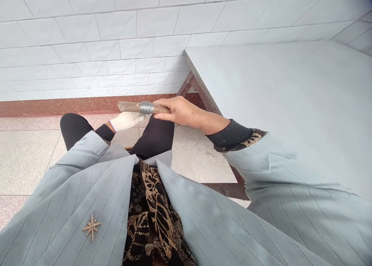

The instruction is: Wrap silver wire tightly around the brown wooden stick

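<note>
A brownish stick with silver wire wound tightly round its middle lies nearly level above my lap. My bare right hand grips its right end, thumb and fingers closed about it. Just below the stick is my left hand, in a white knitted glove, its fingers stretched out to the right. Part of the glove is hidden behind the stick, and I cannot tell whether the two touch.
A pale tabletop on a reddish-brown frame stands close on my right, under my right forearm. Ahead is a white tiled wall with a reddish-brown base strip. My knees are over a speckled tile floor.
</note>
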Tool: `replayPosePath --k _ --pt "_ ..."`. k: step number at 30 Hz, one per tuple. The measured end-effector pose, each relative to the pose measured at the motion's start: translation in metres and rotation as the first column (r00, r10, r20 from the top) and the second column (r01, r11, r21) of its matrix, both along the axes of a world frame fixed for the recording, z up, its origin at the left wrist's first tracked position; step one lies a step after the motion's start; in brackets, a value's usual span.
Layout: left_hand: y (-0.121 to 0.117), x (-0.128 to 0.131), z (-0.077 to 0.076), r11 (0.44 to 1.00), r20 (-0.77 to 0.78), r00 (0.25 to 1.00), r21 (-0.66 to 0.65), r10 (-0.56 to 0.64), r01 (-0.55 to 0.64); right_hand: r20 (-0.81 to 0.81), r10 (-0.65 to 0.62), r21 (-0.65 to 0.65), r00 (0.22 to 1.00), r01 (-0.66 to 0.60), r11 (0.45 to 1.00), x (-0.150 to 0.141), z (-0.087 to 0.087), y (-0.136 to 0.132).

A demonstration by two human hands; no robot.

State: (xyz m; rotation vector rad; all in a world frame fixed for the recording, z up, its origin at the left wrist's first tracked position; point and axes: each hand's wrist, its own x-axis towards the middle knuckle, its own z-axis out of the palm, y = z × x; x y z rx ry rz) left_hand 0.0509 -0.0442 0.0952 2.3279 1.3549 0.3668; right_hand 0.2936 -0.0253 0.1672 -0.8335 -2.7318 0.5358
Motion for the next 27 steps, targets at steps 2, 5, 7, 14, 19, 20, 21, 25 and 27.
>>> replayPosePath --k 2,5,7,14,19,20,21,25,27 --pt "-0.011 0.008 -0.015 0.998 -0.046 0.998 -0.04 -0.042 0.04 -0.025 -0.106 0.039 0.994 0.107 0.994 0.002 -0.001 0.002" --pt "-0.029 0.022 -0.017 0.979 -0.167 0.968 -0.12 -0.186 0.167 0.024 -0.2 0.08 0.98 0.197 0.977 0.005 -0.006 0.008" --pt "-0.036 0.027 -0.011 0.972 -0.207 0.953 -0.127 -0.219 0.196 0.062 -0.235 0.108 0.97 0.228 0.968 0.007 -0.01 0.012" --pt "-0.042 0.028 0.007 0.976 -0.172 0.961 -0.079 -0.215 0.204 0.22 -0.275 0.262 0.936 0.215 0.941 0.009 -0.016 0.014" --pt "-0.041 0.026 0.02 0.968 -0.213 0.944 -0.024 -0.25 0.251 0.419 -0.222 0.274 0.88 0.111 0.955 0.006 -0.018 0.011" --pt "-0.039 0.024 0.024 0.968 -0.262 0.935 0.009 -0.238 0.25 0.459 -0.203 0.261 0.865 0.088 0.961 0.006 -0.018 0.01" --pt "-0.037 0.022 0.028 0.969 -0.324 0.921 0.041 -0.218 0.244 0.499 -0.18 0.239 0.848 0.065 0.969 0.005 -0.017 0.01" --pt "-0.026 0.013 0.043 0.967 -0.507 0.851 0.115 -0.138 0.226 0.59 -0.047 0.086 0.806 -0.005 0.996 0.004 -0.013 0.01" --pt "-0.021 0.012 0.05 0.965 -0.527 0.842 0.145 -0.111 0.218 0.565 0.036 -0.006 0.824 -0.039 0.999 0.004 -0.011 0.011"
